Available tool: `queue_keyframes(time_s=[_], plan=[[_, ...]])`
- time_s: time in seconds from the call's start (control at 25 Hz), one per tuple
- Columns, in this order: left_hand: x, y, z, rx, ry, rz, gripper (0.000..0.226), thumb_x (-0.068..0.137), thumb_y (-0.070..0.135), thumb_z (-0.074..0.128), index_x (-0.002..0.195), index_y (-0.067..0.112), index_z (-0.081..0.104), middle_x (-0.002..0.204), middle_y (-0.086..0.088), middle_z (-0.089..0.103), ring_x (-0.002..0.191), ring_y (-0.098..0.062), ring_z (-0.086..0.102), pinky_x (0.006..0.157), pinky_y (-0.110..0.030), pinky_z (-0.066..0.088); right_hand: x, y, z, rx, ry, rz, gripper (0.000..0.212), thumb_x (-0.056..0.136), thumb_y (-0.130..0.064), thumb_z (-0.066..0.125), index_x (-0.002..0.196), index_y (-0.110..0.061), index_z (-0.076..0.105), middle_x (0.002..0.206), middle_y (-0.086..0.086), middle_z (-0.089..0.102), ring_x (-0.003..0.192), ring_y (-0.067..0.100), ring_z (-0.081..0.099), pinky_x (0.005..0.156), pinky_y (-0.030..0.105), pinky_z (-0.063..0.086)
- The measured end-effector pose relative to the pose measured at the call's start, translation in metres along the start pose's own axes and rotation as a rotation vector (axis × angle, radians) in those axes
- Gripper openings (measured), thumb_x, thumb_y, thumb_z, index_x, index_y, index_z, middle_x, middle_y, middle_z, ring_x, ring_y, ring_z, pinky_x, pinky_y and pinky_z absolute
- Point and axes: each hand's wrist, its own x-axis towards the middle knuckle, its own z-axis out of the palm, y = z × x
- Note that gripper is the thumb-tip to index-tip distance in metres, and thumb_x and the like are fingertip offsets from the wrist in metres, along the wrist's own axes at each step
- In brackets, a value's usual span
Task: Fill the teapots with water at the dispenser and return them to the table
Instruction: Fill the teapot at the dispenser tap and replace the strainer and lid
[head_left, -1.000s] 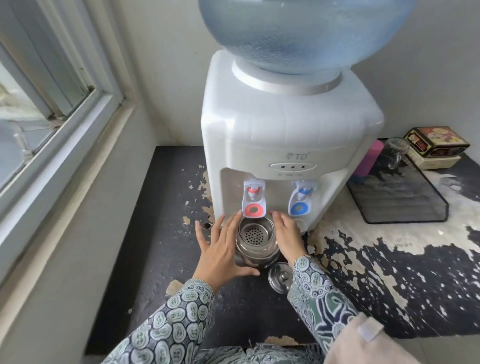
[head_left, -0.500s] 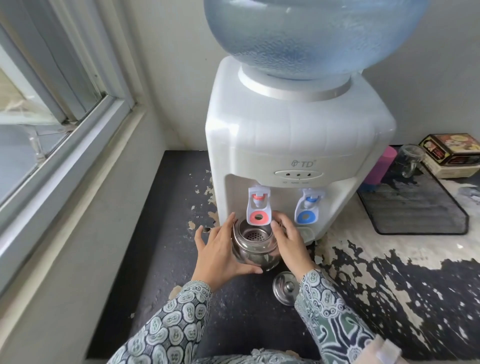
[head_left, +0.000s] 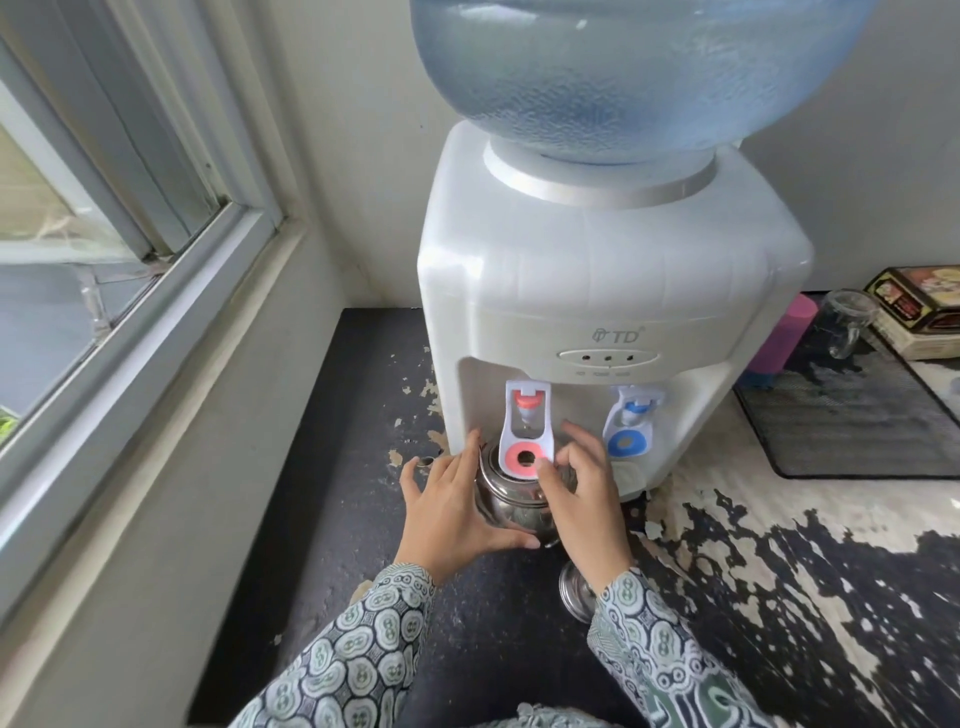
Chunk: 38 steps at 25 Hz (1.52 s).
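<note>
A small steel teapot (head_left: 511, 501) stands on the worn black counter, tucked under the red tap (head_left: 525, 434) of the white water dispenser (head_left: 597, 270). Its spout (head_left: 426, 461) points left. My left hand (head_left: 452, 506) wraps around the pot's left side. My right hand (head_left: 584, 493) holds its right side, fingers beside the red tap's lever. The pot's opening is hidden behind the lever. Its steel lid (head_left: 574, 590) lies on the counter, partly under my right wrist. The blue tap (head_left: 629, 428) is to the right.
A big blue water bottle (head_left: 639, 73) tops the dispenser. A window and sill (head_left: 171, 291) run along the left. At right sit a black mesh tray (head_left: 852, 431), a pink cup (head_left: 782, 338), a glass mug (head_left: 847, 322) and boxes (head_left: 924, 306).
The teapot has been pushed back further under the red tap, so the lever now covers its strainer opening. Both hands went with it, and the view has moved closer.
</note>
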Motion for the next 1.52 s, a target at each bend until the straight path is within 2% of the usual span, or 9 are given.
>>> queue_keyframes(time_s=[0.12, 0.24, 0.44, 0.64, 0.8, 1.0, 1.12, 1.24, 1.52], plan=[[0.000, 0.001, -0.001, 0.011, -0.007, -0.008, 0.138, 0.040, 0.089, 0.054, 0.147, 0.021, 0.000, 0.148, 0.005, 0.036, 0.134, -0.010, 0.030, 0.113, -0.049, -0.001, -0.007, -0.016, -0.002, 0.127, 0.064, -0.028, 0.025, 0.086, -0.006, 0.054, 0.066, -0.014, 0.043, 0.123, 0.000, 0.047, 0.126, 0.022, 0.035, 0.098, 0.018, 0.025], [0.000, 0.002, -0.001, 0.001, -0.003, -0.013, 0.138, 0.039, 0.087, 0.056, 0.147, 0.021, 0.001, 0.147, 0.005, 0.038, 0.133, -0.011, 0.032, 0.112, -0.048, -0.001, 0.000, -0.030, -0.010, 0.220, 0.104, -0.102, 0.020, 0.091, -0.017, 0.049, 0.071, -0.019, 0.050, 0.122, 0.001, 0.049, 0.120, 0.031, 0.042, 0.103, 0.033, 0.033], [0.000, 0.003, 0.000, 0.003, -0.009, -0.026, 0.139, 0.039, 0.087, 0.057, 0.147, 0.022, -0.001, 0.144, 0.005, 0.041, 0.133, -0.010, 0.032, 0.114, -0.050, 0.003, -0.005, -0.011, -0.009, 0.236, 0.087, -0.085, 0.034, 0.093, -0.028, 0.030, 0.075, -0.010, 0.054, 0.105, 0.007, 0.054, 0.113, 0.019, 0.048, 0.097, 0.015, 0.032], [0.000, 0.003, 0.000, -0.001, -0.021, -0.032, 0.140, 0.038, 0.089, 0.054, 0.147, 0.023, -0.005, 0.144, 0.005, 0.041, 0.132, -0.010, 0.033, 0.114, -0.050, 0.004, -0.003, 0.014, -0.005, 0.105, 0.011, -0.120, 0.008, 0.086, -0.001, 0.053, 0.087, -0.009, 0.054, 0.107, 0.009, 0.053, 0.103, 0.028, 0.052, 0.085, 0.053, 0.047], [0.000, 0.001, 0.001, -0.017, -0.023, -0.030, 0.140, 0.038, 0.090, 0.053, 0.146, 0.026, -0.009, 0.140, 0.004, 0.045, 0.131, -0.010, 0.034, 0.114, -0.050, 0.005, -0.004, 0.017, -0.005, -0.031, 0.010, -0.168, 0.015, 0.077, 0.007, 0.059, 0.084, -0.005, 0.057, 0.110, 0.007, 0.051, 0.116, 0.021, 0.047, 0.101, 0.025, 0.032], [0.001, 0.000, 0.002, -0.015, -0.018, -0.035, 0.140, 0.036, 0.092, 0.050, 0.146, 0.027, -0.006, 0.141, 0.005, 0.044, 0.130, -0.009, 0.034, 0.113, -0.049, 0.007, -0.002, 0.021, -0.007, -0.079, -0.017, -0.172, 0.012, 0.075, 0.005, 0.063, 0.079, -0.006, 0.060, 0.110, 0.002, 0.048, 0.111, 0.008, 0.044, 0.088, -0.003, 0.024], [0.001, 0.000, 0.001, -0.020, -0.019, -0.035, 0.140, 0.036, 0.091, 0.051, 0.147, 0.026, -0.005, 0.142, 0.006, 0.043, 0.131, -0.009, 0.034, 0.113, -0.049, 0.009, -0.003, 0.024, -0.009, -0.106, -0.035, -0.218, 0.010, 0.074, -0.002, 0.068, 0.076, -0.007, 0.060, 0.112, 0.001, 0.049, 0.112, 0.009, 0.045, 0.090, 0.001, 0.028], [0.000, 0.000, 0.001, -0.016, -0.022, -0.036, 0.139, 0.036, 0.092, 0.050, 0.146, 0.027, -0.006, 0.141, 0.007, 0.044, 0.130, -0.008, 0.035, 0.113, -0.049, 0.009, -0.005, 0.027, -0.010, -0.126, -0.057, -0.233, 0.013, 0.072, -0.012, 0.072, 0.076, -0.010, 0.060, 0.116, -0.001, 0.049, 0.117, 0.014, 0.045, 0.096, 0.022, 0.037], [0.000, 0.000, 0.000, -0.024, -0.033, -0.042, 0.139, 0.036, 0.092, 0.050, 0.145, 0.030, -0.009, 0.141, 0.009, 0.043, 0.129, -0.008, 0.036, 0.112, -0.047, 0.011, -0.003, 0.030, -0.013, -0.150, -0.049, -0.271, 0.017, 0.070, -0.013, 0.075, 0.077, -0.009, 0.060, 0.116, 0.002, 0.052, 0.113, 0.017, 0.048, 0.096, 0.017, 0.033]])
